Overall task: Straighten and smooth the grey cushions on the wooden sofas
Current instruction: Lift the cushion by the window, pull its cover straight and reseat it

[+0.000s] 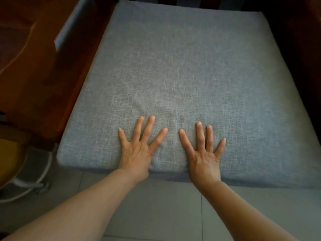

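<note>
Both bare forearms reach forward, and the left hand (pixel 139 150) and right hand (pixel 205 153) lie palm-down, fingers spread and straight, pressing side by side on the near edge of the grey cushion (pixel 182 75). The cushion sits flat on the wooden sofa (pixel 34 66), above a tiled floor (pixel 156 206).

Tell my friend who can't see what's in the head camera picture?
Two bare hands, the left hand and right hand, press flat with fingers spread on the near edge of a grey cushion. Dark wooden sofa frame shows at left, grey floor tiles below.
</note>
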The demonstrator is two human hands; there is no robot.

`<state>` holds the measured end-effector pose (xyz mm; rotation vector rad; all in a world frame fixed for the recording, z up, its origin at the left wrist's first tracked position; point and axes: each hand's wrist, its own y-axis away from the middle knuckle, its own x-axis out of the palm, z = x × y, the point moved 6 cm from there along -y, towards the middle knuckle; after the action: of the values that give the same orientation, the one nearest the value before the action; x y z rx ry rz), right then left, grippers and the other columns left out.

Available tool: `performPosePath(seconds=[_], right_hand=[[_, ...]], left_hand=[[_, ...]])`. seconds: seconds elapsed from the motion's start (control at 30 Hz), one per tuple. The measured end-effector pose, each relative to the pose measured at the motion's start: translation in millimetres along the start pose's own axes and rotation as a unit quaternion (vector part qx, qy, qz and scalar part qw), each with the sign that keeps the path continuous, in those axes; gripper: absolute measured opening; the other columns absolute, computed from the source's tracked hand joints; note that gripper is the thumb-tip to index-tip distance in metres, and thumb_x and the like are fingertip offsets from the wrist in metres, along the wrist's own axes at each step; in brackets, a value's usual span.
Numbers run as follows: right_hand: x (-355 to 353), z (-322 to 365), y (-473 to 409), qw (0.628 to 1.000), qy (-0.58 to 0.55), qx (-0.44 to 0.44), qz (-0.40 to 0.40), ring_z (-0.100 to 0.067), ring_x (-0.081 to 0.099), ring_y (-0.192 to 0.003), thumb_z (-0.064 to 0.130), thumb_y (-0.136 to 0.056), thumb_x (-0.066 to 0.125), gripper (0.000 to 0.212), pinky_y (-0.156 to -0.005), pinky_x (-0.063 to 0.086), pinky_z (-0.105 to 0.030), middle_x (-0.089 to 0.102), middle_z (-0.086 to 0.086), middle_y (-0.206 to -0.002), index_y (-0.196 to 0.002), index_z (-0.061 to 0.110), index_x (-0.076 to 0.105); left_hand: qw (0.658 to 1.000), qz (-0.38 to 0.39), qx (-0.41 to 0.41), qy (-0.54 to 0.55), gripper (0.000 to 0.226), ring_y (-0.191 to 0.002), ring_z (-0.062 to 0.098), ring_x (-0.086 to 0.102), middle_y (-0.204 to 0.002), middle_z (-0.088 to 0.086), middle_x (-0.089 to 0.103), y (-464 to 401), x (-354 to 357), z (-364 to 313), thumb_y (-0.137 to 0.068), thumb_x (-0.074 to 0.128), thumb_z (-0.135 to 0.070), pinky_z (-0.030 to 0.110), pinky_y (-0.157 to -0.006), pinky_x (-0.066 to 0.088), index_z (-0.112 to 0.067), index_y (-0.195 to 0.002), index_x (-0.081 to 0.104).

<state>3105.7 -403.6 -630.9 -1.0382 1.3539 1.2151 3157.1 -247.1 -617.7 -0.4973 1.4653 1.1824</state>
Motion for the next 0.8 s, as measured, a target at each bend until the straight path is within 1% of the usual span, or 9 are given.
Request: performPosePath(seconds=[0.07,0.13,0.23,0.3,0.43,0.53,0.67,0.73,0.8], right_hand=[[-3,-1,-23,1.000,0.012,-0.011,0.023,-0.035,-0.047,-0.126,0.002,-0.079,0.065,0.127,-0.099,-0.024,-0.065,-0.054,-0.007,-0.137,-0.129,0.044,-0.045],[-1,-3,-37,0.999,0.010,-0.003,0.034,-0.038,-0.047,-0.126,0.003,-0.079,0.065,0.127,-0.099,-0.023,-0.067,-0.054,-0.009,-0.136,-0.129,0.043,-0.045],[8,-2,-38,1.000,0.005,-0.009,-0.021,-0.043,-0.019,-0.140,0.001,-0.052,0.082,0.142,-0.103,-0.019,-0.066,-0.023,-0.014,-0.155,-0.148,0.039,-0.015],[14,-3,-37,1.000,0.009,-0.011,-0.019,-0.045,-0.009,-0.142,0.001,-0.045,0.085,0.143,-0.104,-0.015,-0.066,-0.012,-0.016,-0.157,-0.150,0.036,-0.005],[0,0,-38,0.999,0.020,-0.023,0.029,-0.043,-0.042,-0.128,0.013,-0.076,0.071,0.129,-0.100,-0.021,-0.069,-0.050,-0.015,-0.139,-0.132,0.038,-0.043],[-11,-2,-31,0.994,0.032,-0.028,0.101,-0.043,-0.047,-0.123,0.022,-0.081,0.067,0.126,-0.101,-0.018,-0.069,-0.057,-0.016,-0.131,-0.126,0.035,-0.050],[-42,0,-21,0.985,-0.023,-0.049,0.167,-0.040,-0.028,-0.138,0.046,-0.074,0.074,0.121,-0.113,-0.007,-0.059,-0.034,-0.014,-0.149,-0.145,0.032,-0.022],[-65,3,-13,0.985,-0.054,-0.054,0.155,-0.037,-0.015,-0.142,0.045,-0.076,0.072,0.103,-0.117,0.002,-0.051,-0.016,-0.015,-0.154,-0.149,0.026,0.001],[-84,6,-2,0.984,-0.075,-0.048,0.157,-0.037,-0.010,-0.143,0.039,-0.082,0.069,0.091,-0.117,0.005,-0.045,-0.010,-0.018,-0.155,-0.148,0.023,0.009]], left_hand=[[1.000,-0.002,-0.006,-0.001,0.128,-0.130,0.035,-0.043,-0.132,0.007,-0.059,-21,-8,5,-0.080,0.069,-0.034,0.074,-0.102,-0.002,-0.037,-0.126,-0.049],[1.000,0.002,-0.006,-0.007,0.128,-0.129,0.036,-0.045,-0.131,0.008,-0.059,-35,-10,6,-0.079,0.069,-0.031,0.075,-0.101,-0.002,-0.037,-0.125,-0.050],[0.999,0.022,-0.012,-0.022,0.127,-0.125,0.038,-0.047,-0.128,0.010,-0.061,-39,-6,5,-0.080,0.067,-0.030,0.075,-0.100,-0.002,-0.036,-0.124,-0.051],[0.999,0.040,-0.011,-0.029,0.126,-0.125,0.039,-0.047,-0.128,0.011,-0.061,-38,-4,3,-0.081,0.067,-0.032,0.076,-0.100,-0.001,-0.035,-0.123,-0.052],[0.999,0.044,-0.016,-0.029,0.125,-0.126,0.038,-0.046,-0.127,0.010,-0.062,-39,-8,5,-0.081,0.067,-0.027,0.076,-0.100,0.001,-0.036,-0.124,-0.051],[0.997,0.066,-0.006,-0.027,0.132,-0.130,0.037,-0.043,-0.129,0.008,-0.060,-31,-17,6,-0.076,0.074,-0.031,0.073,-0.104,0.005,-0.038,-0.126,-0.048],[0.994,0.097,0.006,0.041,0.132,-0.141,0.030,-0.027,-0.148,0.004,-0.041,-12,-44,5,-0.068,0.080,-0.043,0.063,-0.111,0.012,-0.039,-0.142,-0.029],[0.993,0.093,0.005,0.067,0.122,-0.144,0.026,-0.021,-0.153,0.004,-0.031,3,-63,4,-0.072,0.077,-0.046,0.059,-0.114,0.010,-0.036,-0.147,-0.019],[0.993,0.091,0.007,0.070,0.117,-0.145,0.025,-0.018,-0.155,0.005,-0.027,19,-80,4,-0.074,0.074,-0.046,0.058,-0.114,0.007,-0.034,-0.148,-0.016]])
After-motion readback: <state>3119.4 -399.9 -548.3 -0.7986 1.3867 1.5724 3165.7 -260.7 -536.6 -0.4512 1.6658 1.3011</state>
